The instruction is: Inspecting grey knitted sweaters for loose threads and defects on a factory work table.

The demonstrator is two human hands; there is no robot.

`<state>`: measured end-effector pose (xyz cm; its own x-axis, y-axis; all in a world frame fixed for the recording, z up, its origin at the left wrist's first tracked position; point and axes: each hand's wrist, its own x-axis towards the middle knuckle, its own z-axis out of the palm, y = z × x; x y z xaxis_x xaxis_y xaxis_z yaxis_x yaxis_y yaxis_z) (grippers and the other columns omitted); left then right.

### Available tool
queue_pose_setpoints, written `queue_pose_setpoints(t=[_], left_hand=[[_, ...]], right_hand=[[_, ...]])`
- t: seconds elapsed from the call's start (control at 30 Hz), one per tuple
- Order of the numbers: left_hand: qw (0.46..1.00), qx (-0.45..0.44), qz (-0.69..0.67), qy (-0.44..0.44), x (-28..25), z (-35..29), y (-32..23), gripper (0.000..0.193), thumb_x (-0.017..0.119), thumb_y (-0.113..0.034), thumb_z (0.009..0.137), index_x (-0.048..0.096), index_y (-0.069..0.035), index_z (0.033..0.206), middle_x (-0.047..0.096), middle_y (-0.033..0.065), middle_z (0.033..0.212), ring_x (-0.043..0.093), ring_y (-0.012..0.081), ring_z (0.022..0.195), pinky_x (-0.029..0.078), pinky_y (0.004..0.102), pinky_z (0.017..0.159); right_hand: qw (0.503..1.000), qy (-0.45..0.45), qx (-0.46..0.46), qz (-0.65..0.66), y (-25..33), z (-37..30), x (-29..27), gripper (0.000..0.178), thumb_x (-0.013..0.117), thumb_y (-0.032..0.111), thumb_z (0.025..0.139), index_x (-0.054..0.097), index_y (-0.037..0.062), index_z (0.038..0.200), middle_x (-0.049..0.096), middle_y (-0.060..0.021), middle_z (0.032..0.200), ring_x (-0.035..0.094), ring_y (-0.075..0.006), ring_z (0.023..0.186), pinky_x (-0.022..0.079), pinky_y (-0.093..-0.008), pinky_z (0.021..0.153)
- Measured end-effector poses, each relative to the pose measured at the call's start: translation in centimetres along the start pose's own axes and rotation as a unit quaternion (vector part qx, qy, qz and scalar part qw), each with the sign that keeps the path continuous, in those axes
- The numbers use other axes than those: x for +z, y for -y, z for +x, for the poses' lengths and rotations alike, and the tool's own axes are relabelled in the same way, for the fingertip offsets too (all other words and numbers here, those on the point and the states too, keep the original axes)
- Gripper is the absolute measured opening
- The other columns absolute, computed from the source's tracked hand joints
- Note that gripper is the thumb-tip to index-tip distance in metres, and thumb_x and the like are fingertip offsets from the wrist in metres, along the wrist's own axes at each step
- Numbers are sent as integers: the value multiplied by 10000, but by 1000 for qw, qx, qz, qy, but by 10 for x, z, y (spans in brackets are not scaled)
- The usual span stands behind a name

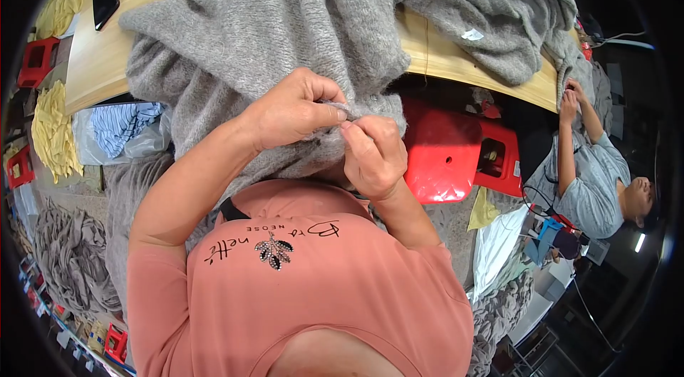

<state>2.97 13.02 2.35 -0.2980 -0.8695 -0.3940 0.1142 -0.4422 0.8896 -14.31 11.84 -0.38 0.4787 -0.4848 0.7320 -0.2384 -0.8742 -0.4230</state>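
Now the left hand (293,112) and right hand (377,153) meet, fingertips pinching the grey knit (249,39) that drapes over the near edge of the table (96,71). Toward that edge's right end, a white label (472,34), unreadable, sits on a second heap (491,3); dark lettering (326,230) crosses the salmon shirt (328,291).

Pretty clearly a garment workshop tbh, with grey knits (263,28) piled over a long wooden table (92,74), red stools (442,163) and a co-worker (591,174).

Bright centre; dark, warped, perhaps blurry rim.
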Motion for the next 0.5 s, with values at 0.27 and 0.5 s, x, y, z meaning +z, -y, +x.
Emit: queue_pose_setpoints(t=[0.27, 0.5], left_hand=[[997, 68, 4, -40, 7, -1, 1, 48, 618, -15, 733, 621, 6, 776, 548, -31, 627, 459, 11, 582, 355, 179, 487], [947, 198, 174, -183, 19, -11, 14, 116, 609, 37, 683, 622, 13, 796, 593, 71, 667, 547, 104, 592, 430, 251, 523]], right_hand=[[998, -3, 57, 33, -7, -2, 1, 236, 626, -107, 611, 561, -6, 815, 552, -133, 746, 544, -247, 615, 447, -295, 523], [993, 4, 82, 83, -13, 10, 5, 178, 598, -111, 642, 558, -12, 784, 570, -121, 770, 549, -219, 611, 445, -271, 533]])
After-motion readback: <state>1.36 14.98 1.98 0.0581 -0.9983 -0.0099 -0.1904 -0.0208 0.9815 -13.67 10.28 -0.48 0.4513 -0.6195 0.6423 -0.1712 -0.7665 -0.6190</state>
